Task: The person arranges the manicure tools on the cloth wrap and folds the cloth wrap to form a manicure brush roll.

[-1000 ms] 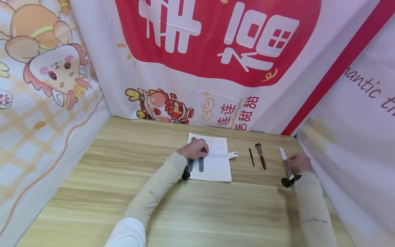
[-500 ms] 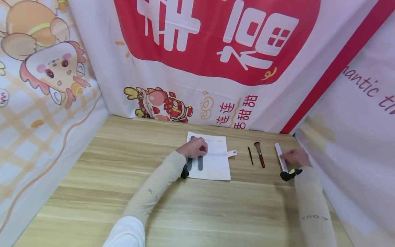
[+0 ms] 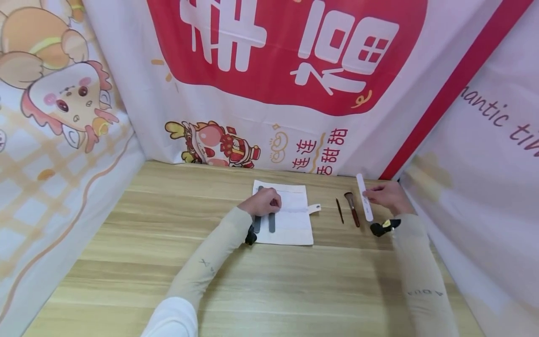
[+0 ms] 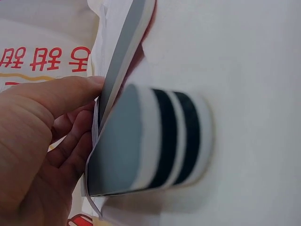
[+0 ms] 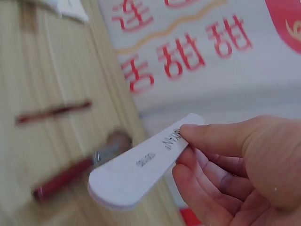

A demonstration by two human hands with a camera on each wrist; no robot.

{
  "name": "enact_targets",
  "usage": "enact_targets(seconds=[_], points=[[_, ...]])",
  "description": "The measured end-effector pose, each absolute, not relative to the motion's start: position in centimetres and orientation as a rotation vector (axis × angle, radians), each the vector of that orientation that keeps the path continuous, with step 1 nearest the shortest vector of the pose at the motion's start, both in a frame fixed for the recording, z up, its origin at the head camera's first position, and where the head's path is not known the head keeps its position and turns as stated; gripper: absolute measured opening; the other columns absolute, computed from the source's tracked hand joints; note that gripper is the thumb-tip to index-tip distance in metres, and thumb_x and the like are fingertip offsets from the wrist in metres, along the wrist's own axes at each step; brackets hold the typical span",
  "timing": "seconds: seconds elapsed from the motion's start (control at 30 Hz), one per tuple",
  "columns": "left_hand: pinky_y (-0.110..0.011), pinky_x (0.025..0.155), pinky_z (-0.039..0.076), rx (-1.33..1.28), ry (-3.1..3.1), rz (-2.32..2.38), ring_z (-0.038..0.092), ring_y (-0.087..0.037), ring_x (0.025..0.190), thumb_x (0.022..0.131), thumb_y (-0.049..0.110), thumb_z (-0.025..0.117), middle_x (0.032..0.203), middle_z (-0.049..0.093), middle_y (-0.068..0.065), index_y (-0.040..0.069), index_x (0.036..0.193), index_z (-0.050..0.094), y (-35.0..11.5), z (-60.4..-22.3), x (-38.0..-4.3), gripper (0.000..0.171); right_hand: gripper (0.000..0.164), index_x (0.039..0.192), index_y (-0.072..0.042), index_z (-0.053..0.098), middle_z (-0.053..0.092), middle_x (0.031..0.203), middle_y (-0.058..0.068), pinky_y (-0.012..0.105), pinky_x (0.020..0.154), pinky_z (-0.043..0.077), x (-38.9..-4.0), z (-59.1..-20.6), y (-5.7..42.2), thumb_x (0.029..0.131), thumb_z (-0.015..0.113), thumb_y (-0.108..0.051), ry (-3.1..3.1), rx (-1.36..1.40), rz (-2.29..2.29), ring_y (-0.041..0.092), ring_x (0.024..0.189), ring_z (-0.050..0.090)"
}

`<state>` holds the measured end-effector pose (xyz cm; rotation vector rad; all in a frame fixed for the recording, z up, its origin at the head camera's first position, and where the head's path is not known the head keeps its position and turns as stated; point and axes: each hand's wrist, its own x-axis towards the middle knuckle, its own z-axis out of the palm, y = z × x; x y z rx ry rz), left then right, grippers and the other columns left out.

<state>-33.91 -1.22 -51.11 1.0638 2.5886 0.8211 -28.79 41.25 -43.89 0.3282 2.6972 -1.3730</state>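
Note:
My right hand (image 3: 388, 195) pinches a white nail file (image 5: 141, 165) between thumb and fingers, held up beside the brushes. Black lettering shows on the file's face. Over the white fabric pouch (image 3: 294, 229), which lies spread on the table, my left hand (image 3: 264, 202) pinches a thin white pocket edge between thumb and fingers. Grey nail files (image 3: 272, 223) sit side by side in the pouch, partly covered by the left hand. Close up in the left wrist view, one grey file (image 4: 117, 146) has a rounded end beside dark stripes, near the thumb.
A makeup brush (image 3: 352, 208) with a red-brown handle and a slim dark stick (image 3: 339, 210) lie between pouch and right hand. The pouch's snap tab (image 3: 315, 208) points right. Printed curtains (image 3: 269, 103) rise behind and beside the wooden table (image 3: 294, 290).
My right hand has lifted the white nail file off the table and carried it left, towards the makeup brush. The left hand stays at the pouch.

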Motion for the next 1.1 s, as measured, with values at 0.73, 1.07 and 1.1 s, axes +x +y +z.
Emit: enact_targets(seconds=[0.73, 1.07, 1.1], points=[[-0.03, 0.088, 0.054, 1.073, 2.625, 0.796, 0.064, -0.013, 0.091, 0.099, 0.009, 0.073, 0.096, 0.074, 0.0, 0.011, 0.094, 0.079, -1.2, -51.6, -34.0, 0.008, 0.031, 0.118, 0.004, 0.076, 0.079, 0.105, 0.013, 0.04, 0.094, 0.062, -34.7, -46.4, 21.9, 0.092, 0.082, -0.012, 2.524, 0.141, -1.786, 0.012, 0.085, 0.075], [-0.029, 0.085, 0.052, 1.08, 2.637, 0.798, 0.062, -0.013, 0.088, 0.098, 0.008, 0.073, 0.092, 0.072, 0.0, 0.011, 0.092, 0.079, -1.2, -51.8, -34.0, 0.009, 0.026, 0.116, 0.009, 0.075, 0.079, 0.096, 0.021, 0.03, 0.075, 0.064, -35.7, -50.9, 18.5, 0.091, 0.078, 0.001, 2.478, 0.241, -2.175, 0.009, 0.072, 0.073], [-0.029, 0.085, 0.052, 1.079, 2.642, 0.799, 0.062, -0.013, 0.088, 0.097, 0.008, 0.074, 0.092, 0.072, 0.0, 0.011, 0.092, 0.079, -1.3, -51.7, -33.9, 0.009, 0.027, 0.116, 0.01, 0.075, 0.079, 0.097, 0.023, 0.03, 0.074, 0.064, -35.7, -51.2, 18.4, 0.091, 0.078, 0.002, 2.48, 0.231, -2.199, 0.008, 0.071, 0.073]])
